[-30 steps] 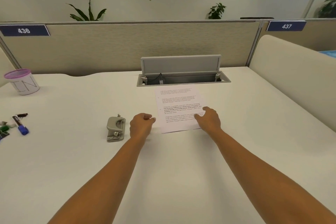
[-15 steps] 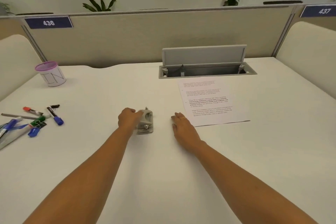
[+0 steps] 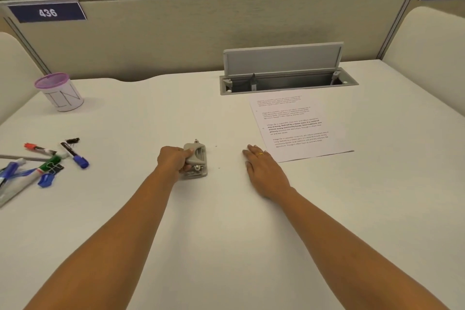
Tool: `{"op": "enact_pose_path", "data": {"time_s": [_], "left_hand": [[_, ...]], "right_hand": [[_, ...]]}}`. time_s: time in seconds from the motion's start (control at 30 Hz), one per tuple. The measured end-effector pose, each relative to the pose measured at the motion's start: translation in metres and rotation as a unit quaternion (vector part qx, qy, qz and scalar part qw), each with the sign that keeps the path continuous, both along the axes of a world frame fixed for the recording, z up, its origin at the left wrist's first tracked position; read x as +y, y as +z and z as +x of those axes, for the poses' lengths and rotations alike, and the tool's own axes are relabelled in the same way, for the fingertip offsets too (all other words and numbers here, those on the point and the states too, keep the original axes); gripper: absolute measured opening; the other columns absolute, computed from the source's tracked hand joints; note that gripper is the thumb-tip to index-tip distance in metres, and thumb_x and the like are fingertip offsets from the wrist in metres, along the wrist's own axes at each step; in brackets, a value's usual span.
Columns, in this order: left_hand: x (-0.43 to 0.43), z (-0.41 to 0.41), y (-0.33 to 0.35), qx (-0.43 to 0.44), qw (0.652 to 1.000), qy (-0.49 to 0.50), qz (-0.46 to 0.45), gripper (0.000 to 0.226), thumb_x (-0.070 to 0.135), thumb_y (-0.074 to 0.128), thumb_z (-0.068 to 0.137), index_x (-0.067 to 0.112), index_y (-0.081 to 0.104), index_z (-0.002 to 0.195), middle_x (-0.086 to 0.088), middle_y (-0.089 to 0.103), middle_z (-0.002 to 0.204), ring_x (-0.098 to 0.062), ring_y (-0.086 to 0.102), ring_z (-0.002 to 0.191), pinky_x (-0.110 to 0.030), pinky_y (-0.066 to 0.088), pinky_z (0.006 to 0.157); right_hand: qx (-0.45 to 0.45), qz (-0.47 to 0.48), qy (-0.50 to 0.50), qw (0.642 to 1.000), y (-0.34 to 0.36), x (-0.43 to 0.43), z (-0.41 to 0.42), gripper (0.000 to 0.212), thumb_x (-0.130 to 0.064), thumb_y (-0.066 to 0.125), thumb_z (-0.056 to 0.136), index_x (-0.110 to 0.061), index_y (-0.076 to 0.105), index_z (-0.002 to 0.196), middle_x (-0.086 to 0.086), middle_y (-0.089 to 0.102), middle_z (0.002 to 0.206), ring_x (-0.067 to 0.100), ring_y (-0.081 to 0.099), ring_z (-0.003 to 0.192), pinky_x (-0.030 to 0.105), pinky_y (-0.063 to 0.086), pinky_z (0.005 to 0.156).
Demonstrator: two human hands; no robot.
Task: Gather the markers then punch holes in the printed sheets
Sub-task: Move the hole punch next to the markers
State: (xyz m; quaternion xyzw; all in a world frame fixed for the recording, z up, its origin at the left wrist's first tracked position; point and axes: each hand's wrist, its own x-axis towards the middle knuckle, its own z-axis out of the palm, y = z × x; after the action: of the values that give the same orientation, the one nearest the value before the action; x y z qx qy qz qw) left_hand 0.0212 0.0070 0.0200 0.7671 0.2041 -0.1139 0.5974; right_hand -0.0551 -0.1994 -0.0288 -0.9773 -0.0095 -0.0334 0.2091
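Observation:
A grey hole punch (image 3: 198,161) stands on the white desk (image 3: 226,234) near the middle. My left hand (image 3: 174,161) is closed around its left side. My right hand (image 3: 264,171) lies flat on the desk, fingers apart, just left of the printed sheets (image 3: 297,126), touching their near left corner at most. Several markers (image 3: 45,161) with red, green, blue and black caps lie scattered at the left edge of the desk.
A mesh cup with a purple rim (image 3: 60,92) stands at the back left. An open grey cable hatch (image 3: 284,75) sits behind the sheets. Beige partition walls (image 3: 176,33) close the desk at the back and sides.
Both hands have left the sheets and moved left. My left hand has reached the hole punch and closed on it. My right hand rests beside the sheets. The view has swung left.

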Motion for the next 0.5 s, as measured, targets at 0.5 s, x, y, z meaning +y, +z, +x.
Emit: {"op": "enact_pose_path", "data": {"time_s": [0.5], "left_hand": [[0.000, -0.005, 0.015, 0.016, 0.994, 0.020, -0.105, 0.026, -0.005, 0.051, 0.090, -0.005, 0.056, 0.115, -0.021, 0.059, 0.106, -0.029, 0.056, 0.089, -0.036, 0.051, 0.070]], "right_hand": [[-0.012, 0.014, -0.013, 1.000, 0.006, 0.000, -0.004, 0.043, -0.020, 0.030, 0.099, -0.016, 0.036, 0.142, -0.001, 0.028, 0.154, 0.012, 0.021, 0.144, 0.026, 0.014, 0.117]]}}
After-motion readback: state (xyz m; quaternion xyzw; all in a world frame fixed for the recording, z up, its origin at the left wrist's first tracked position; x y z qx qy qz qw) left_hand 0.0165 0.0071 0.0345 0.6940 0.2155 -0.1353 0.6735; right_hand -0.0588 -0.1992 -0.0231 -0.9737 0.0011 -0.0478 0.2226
